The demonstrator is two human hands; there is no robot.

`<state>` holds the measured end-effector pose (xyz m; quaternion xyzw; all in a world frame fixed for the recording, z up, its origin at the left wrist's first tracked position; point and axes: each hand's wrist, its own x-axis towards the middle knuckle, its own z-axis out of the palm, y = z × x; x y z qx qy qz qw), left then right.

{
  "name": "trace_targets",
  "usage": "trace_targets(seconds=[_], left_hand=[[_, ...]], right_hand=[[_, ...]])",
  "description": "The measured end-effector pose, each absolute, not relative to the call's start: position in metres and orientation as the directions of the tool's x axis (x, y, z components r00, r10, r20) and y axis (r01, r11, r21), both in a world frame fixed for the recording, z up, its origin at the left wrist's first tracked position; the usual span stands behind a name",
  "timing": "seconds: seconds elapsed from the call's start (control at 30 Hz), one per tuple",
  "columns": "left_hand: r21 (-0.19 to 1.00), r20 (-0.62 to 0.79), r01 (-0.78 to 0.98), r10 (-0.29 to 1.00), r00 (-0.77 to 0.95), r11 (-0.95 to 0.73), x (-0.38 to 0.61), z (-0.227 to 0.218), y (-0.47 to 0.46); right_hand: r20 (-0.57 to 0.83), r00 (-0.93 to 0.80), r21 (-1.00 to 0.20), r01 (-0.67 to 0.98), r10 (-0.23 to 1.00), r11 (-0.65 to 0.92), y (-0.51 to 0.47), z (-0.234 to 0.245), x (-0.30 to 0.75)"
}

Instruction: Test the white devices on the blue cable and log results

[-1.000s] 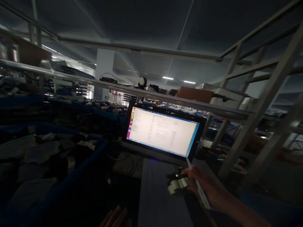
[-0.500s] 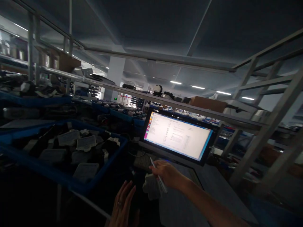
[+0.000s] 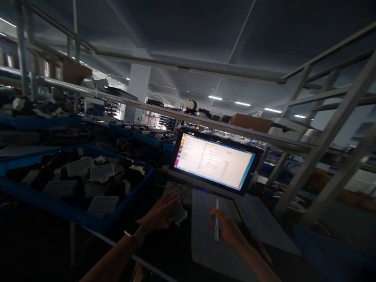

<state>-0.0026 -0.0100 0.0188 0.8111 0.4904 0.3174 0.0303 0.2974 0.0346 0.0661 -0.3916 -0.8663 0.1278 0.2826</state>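
My left hand point(image 3: 158, 213), with a watch point(image 3: 136, 235) at the wrist, is closed around a pale translucent plastic-cased part point(image 3: 178, 215). The fingers cover much of that part in the dim light. A slim white pen point(image 3: 217, 231) is gripped in my right hand point(image 3: 227, 229), one finger stretched forward. Below this hand lies a large white paper sheet point(image 3: 201, 243); I cannot tell whether the pen tip touches it.
A lit monitor point(image 3: 216, 160) stands behind my hands. To the left, a blue bin point(image 3: 101, 225) holds several similar cased parts. A shelf point(image 3: 164, 111) runs above the monitor, with metal frame posts point(image 3: 331, 184) on the right. Another sheet point(image 3: 267, 223) lies at right.
My left hand has moved up and forward from open onto the cased part, which was by my right hand. My right hand has shifted right and down, away from the part, still with the pen.
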Motion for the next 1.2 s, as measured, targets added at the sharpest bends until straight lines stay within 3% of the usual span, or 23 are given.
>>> trace_targets(seconds=[0.1,0.27,0.47,0.6,0.73,1.2], left_hand=[[0.361,0.459,0.78,0.825,0.328,-0.511,-0.003,0.028,-0.001],[0.28,0.571,0.836,0.782,0.25,-0.471,0.011,0.019,-0.003],[0.185,0.765,0.956,0.644,0.007,-0.23,0.032,-0.005,-0.016],[0.087,0.814,0.952,0.572,0.101,-0.293,0.026,-0.01,-0.029],[-0.004,0.817,0.92,0.529,0.228,-0.391,0.014,-0.009,-0.037],[-0.015,0.812,0.906,0.523,0.258,-0.423,0.004,-0.022,-0.019]], right_hand=[[0.445,-0.399,-0.536,0.598,0.802,0.595,0.034,0.046,0.327],[0.5,-0.164,-0.65,0.579,0.851,0.493,0.041,0.013,0.366],[0.528,0.142,-0.717,0.603,0.837,0.35,0.044,-0.008,0.386],[0.495,0.305,-0.797,0.532,0.813,0.286,0.043,-0.014,0.392],[0.343,0.505,-0.924,0.335,0.792,0.187,0.042,-0.014,0.395],[0.187,0.561,-0.982,0.072,0.806,0.177,0.034,0.001,0.383]])
